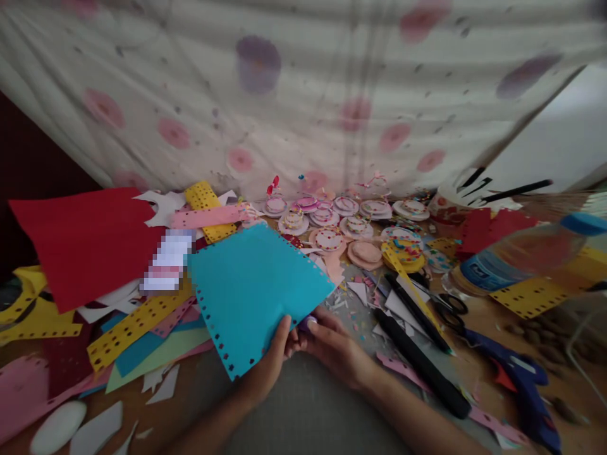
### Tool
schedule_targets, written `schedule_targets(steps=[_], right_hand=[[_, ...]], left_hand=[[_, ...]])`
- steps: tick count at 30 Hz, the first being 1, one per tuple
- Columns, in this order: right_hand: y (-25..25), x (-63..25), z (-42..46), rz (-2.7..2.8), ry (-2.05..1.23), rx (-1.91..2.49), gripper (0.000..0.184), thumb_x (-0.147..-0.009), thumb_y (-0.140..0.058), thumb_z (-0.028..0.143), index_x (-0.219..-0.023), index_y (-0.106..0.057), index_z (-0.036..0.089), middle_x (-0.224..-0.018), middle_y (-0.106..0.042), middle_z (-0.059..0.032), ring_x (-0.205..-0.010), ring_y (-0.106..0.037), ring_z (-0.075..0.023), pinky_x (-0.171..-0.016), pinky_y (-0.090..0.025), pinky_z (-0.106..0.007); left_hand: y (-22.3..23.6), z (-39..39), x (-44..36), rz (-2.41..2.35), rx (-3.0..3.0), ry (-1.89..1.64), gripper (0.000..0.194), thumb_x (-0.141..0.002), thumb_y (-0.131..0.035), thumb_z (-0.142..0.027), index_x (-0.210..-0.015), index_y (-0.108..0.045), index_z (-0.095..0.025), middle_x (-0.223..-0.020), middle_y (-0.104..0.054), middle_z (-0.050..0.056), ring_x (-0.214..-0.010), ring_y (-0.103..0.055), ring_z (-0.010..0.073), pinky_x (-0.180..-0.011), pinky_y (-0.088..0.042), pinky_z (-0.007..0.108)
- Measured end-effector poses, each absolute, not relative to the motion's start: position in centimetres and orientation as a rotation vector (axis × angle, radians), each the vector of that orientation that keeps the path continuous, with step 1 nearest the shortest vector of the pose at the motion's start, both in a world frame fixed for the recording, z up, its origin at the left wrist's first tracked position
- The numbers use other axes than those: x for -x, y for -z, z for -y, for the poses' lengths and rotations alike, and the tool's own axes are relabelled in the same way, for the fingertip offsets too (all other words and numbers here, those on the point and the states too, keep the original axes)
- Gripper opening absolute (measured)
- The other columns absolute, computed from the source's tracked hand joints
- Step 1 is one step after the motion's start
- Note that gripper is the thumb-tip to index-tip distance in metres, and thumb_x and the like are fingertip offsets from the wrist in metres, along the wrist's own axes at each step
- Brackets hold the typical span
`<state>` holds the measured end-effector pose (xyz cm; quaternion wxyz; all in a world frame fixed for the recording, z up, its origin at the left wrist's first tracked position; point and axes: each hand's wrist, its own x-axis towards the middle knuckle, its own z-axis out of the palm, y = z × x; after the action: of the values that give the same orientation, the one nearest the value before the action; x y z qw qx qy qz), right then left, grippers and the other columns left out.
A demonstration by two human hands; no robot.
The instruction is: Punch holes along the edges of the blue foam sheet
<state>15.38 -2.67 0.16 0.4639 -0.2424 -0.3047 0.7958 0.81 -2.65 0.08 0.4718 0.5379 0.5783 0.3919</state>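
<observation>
A bright blue sheet of paper is held up over the grey work mat. Rows of small punched holes run along several of its edges. My left hand grips the sheet's near edge, its thumb lying on top. Beside it, my right hand is closed around a small purple paper punch at the sheet's near right edge. Fingers hide most of the punch, so whether paper sits in its slot cannot be seen.
Small decorated paper hats stand at the back. Right lie scissors, a blue glue gun, a black-handled tool and a tilted water bottle. Red paper, punched yellow strips and scraps cover the left.
</observation>
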Motion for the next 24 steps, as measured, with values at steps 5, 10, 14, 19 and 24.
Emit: schedule_targets(steps=[5, 10, 14, 19, 24], right_hand=[[-0.2, -15.6, 2.6, 0.772, -1.883, 0.67, 0.031, -0.08, -0.071, 0.041, -0.101, -0.065, 0.02, -0.09, -0.067, -0.0059, -0.082, -0.062, -0.0194, -0.083, -0.044, -0.034], [-0.2, -15.8, 2.8, 0.72, -1.853, 0.702, 0.031, -0.076, -0.075, 0.034, -0.105, -0.065, 0.025, -0.104, -0.067, -0.0055, -0.095, -0.061, -0.0206, -0.091, -0.043, -0.036], [-0.3, -15.9, 2.9, 0.744, -1.842, 0.776, 0.029, -0.075, -0.077, 0.034, -0.098, -0.064, 0.024, -0.101, -0.066, -0.0048, -0.095, -0.06, -0.0203, -0.091, -0.043, -0.036], [-0.1, -16.2, 2.8, 0.81, -1.788, 0.852, 0.034, -0.072, -0.079, 0.034, -0.099, -0.062, 0.023, -0.098, -0.065, -0.0043, -0.091, -0.06, -0.0194, -0.086, -0.045, -0.034], [-0.5, -16.5, 3.0, 0.811, -1.804, 0.888, 0.032, -0.073, -0.079, 0.035, -0.097, -0.062, 0.023, -0.095, -0.065, -0.004, -0.091, -0.061, -0.0192, -0.086, -0.045, -0.033]], left_hand=[[0.1, 2.4, -0.7, -1.393, -1.372, -0.917, 0.053, -0.089, -0.046, -0.055, -0.047, -0.042, -0.021, -0.047, -0.045, -0.002, -0.048, -0.046, 0.0131, -0.064, -0.041, 0.029], [0.2, 2.5, -0.6, -1.331, -1.383, -0.822, 0.056, -0.092, -0.038, -0.057, -0.048, -0.037, -0.021, -0.049, -0.038, -0.002, -0.05, -0.042, 0.013, -0.06, -0.037, 0.029], [0.3, 2.7, -0.5, -1.332, -1.384, -0.782, 0.056, -0.092, -0.036, -0.058, -0.05, -0.039, -0.021, -0.051, -0.04, -0.002, -0.051, -0.042, 0.0132, -0.059, -0.036, 0.029], [-0.4, 2.6, -0.6, -1.371, -1.343, -0.758, 0.055, -0.09, -0.036, -0.059, -0.05, -0.039, -0.022, -0.048, -0.039, -0.002, -0.049, -0.041, 0.0133, -0.06, -0.037, 0.03], [-0.1, 2.5, -0.5, -1.322, -1.326, -0.796, 0.055, -0.092, -0.038, -0.056, -0.049, -0.039, -0.021, -0.051, -0.041, -0.002, -0.051, -0.042, 0.0127, -0.06, -0.037, 0.029]])
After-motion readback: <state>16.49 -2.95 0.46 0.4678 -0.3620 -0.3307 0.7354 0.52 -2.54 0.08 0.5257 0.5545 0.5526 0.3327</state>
